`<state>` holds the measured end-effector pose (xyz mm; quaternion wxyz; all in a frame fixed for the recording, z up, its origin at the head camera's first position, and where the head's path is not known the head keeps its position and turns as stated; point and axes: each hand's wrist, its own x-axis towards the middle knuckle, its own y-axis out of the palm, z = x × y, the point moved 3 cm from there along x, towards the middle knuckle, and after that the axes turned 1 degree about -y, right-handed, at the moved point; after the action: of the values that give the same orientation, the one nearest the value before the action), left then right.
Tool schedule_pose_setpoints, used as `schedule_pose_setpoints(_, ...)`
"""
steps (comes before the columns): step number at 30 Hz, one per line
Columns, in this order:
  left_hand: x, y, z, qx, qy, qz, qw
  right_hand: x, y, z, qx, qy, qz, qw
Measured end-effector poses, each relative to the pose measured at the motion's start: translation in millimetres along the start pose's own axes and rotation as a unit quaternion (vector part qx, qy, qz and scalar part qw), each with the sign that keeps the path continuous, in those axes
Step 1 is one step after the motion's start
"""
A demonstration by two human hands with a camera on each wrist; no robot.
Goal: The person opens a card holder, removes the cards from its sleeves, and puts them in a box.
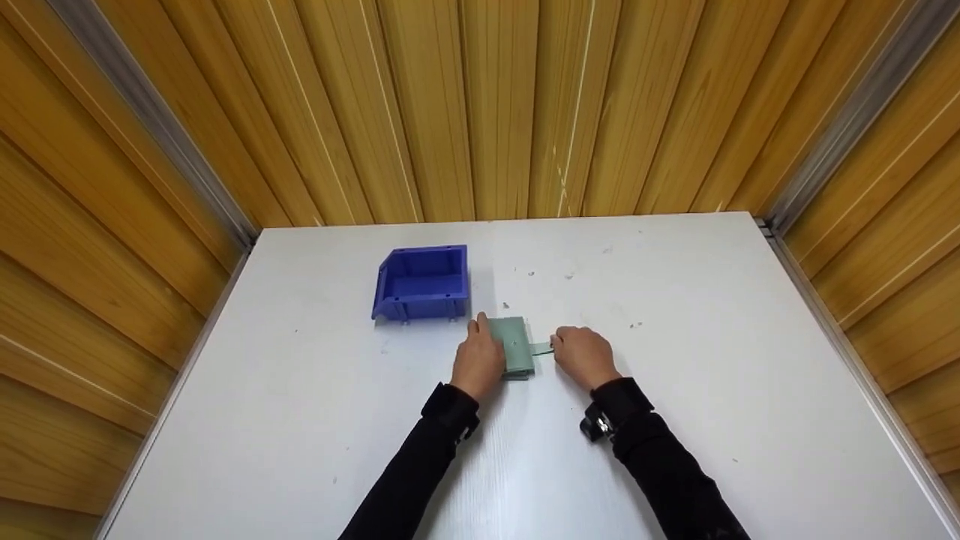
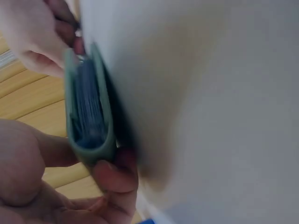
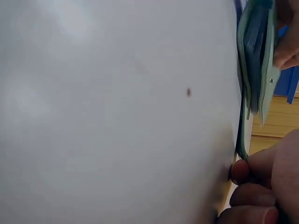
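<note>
A small green card holder [image 1: 514,343] lies on the white table, with a strap [image 1: 541,349] sticking out to its right. My left hand [image 1: 479,361] grips the folded spine side, thumb above and fingers beneath in the left wrist view. Between the covers, a stack of thin dark-looking card sleeves [image 2: 89,102] shows edge-on. The strap's end is pinched between thumb and forefinger of my right hand [image 1: 584,355]. In the right wrist view the strap is pulled out from the lower cover, and a snap button [image 3: 271,80] sits on the upper cover.
A blue plastic bin [image 1: 424,306] stands behind and to the left of the card holder. Yellow wood-patterned walls [image 1: 495,112] enclose the table [image 1: 300,420] at the back and both sides. Small dark marks dot the tabletop.
</note>
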<state>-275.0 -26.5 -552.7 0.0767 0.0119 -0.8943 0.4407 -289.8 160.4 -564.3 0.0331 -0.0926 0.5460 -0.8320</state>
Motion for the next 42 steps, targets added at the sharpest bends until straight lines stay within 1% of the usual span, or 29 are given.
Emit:
schedule_pose_setpoints(2, -0.5, -0.4, 1.6, 0.014, 0.018, -0.013, 0.9996, 0.1, -1.3, -2.5, -0.002, 0.008, 0.003, 1.0000)
schedule_pose_setpoints(5, -0.8, -1.0, 1.0, 0.035, 0.054, -0.031, 0.9974, 0.1, -2.4, -5.2, -0.011, 0.014, 0.012, 0.9998)
schedule_pose_setpoints(6, -0.9, -1.0, 0.5, 0.041, 0.062, -0.036, 0.9966, 0.1, -2.5, -5.6, -0.014, 0.014, 0.016, 0.9997)
schedule_pose_setpoints(8, -1.2, -1.0, -1.1, 0.049, 0.067, -0.039, 0.9958, -0.2, -2.7, -5.6, -0.015, 0.012, 0.026, 0.9995)
schedule_pose_setpoints(11, -1.9, 0.7, -4.2, 0.062, 0.052, -0.031, 0.9963, -0.6, -2.8, -5.2, -0.015, 0.010, 0.032, 0.9993)
schedule_pose_setpoints(16, -4.0, 6.4, -11.7, 0.096, 0.022, -0.002, 0.9951, 0.3, -2.5, -4.4, -0.020, 0.014, 0.031, 0.9992)
schedule_pose_setpoints(19, -5.2, 9.5, -14.8, 0.115, 0.018, -0.007, 0.9931, 0.9, -1.7, -3.8, -0.020, 0.012, 0.032, 0.9992)
schedule_pose_setpoints(23, -6.1, 9.7, -15.5, 0.122, 0.017, -0.022, 0.9922, 1.3, -0.6, -3.4, -0.018, 0.009, 0.032, 0.9993)
schedule_pose_setpoints(32, -6.9, 4.4, -13.1, 0.099, 0.017, -0.026, 0.9946, 0.9, -2.6, -2.6, -0.014, 0.015, 0.032, 0.9993)
schedule_pose_setpoints(34, -7.9, 2.1, -11.8, 0.083, 0.014, -0.024, 0.9962, 0.9, -2.2, -2.8, -0.013, 0.017, 0.029, 0.9993)
schedule_pose_setpoints(39, -11.3, -4.9, -8.3, 0.036, -0.002, -0.001, 0.9993, 0.2, -1.2, -3.2, -0.013, 0.017, 0.019, 0.9996)
schedule_pose_setpoints(41, -13.2, -8.9, -6.9, 0.025, 0.006, -0.008, 0.9996, -0.1, -1.1, -3.0, -0.012, 0.016, 0.017, 0.9997)
schedule_pose_setpoints(42, -14.3, -11.3, -6.0, 0.024, 0.017, -0.020, 0.9994, 0.0, -1.3, -2.7, -0.011, 0.014, 0.016, 0.9997)
